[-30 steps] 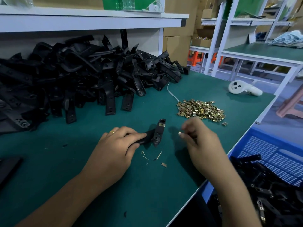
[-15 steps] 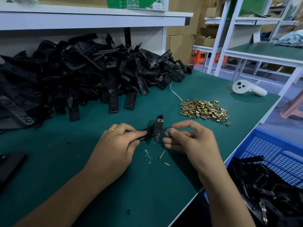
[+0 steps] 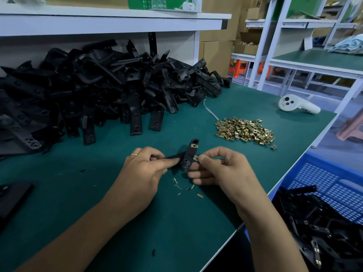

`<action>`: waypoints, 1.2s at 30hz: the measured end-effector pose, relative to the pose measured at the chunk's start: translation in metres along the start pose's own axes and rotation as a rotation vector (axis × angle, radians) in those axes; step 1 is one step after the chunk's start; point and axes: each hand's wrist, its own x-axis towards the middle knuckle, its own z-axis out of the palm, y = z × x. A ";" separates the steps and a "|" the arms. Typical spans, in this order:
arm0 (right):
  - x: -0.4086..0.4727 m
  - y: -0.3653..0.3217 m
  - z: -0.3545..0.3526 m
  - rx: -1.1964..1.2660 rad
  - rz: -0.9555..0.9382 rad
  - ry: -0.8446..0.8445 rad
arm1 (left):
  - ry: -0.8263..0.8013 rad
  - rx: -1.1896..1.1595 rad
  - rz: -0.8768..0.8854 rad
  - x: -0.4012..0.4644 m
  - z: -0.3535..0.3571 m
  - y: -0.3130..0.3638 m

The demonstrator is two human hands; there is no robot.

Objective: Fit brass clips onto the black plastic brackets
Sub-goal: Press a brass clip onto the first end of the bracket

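Closing in from the clip pile over the past second, the right hand (image 3: 222, 167) now brings a brass clip (image 3: 195, 158), pinched between thumb and forefinger, against the edge of the black plastic bracket (image 3: 189, 157). Across from it, the left hand (image 3: 146, 169) grips the bracket's near arm, holding the part just above the green bench mat (image 3: 196, 228). One clip (image 3: 194, 145) already sits on the bracket's far end, beyond both hands. Loose brass clips (image 3: 245, 130) lie heaped beyond the right hand; unfitted brackets (image 3: 102, 89) are piled beyond the left. A blue crate (image 3: 322, 181) of brackets stands to the right of the right hand. The bracket looks light and stiff, best steadied close to the mounting edge; the small springy clip likely slips easily and wants a firm pinch at its sides.
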 end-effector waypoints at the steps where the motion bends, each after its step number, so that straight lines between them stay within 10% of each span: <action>1: 0.000 0.000 0.001 -0.021 0.003 0.006 | -0.002 0.000 -0.003 0.000 0.000 0.000; 36: -0.003 0.001 -0.004 0.067 -0.020 -0.118 | -0.112 0.109 0.069 0.001 -0.003 -0.001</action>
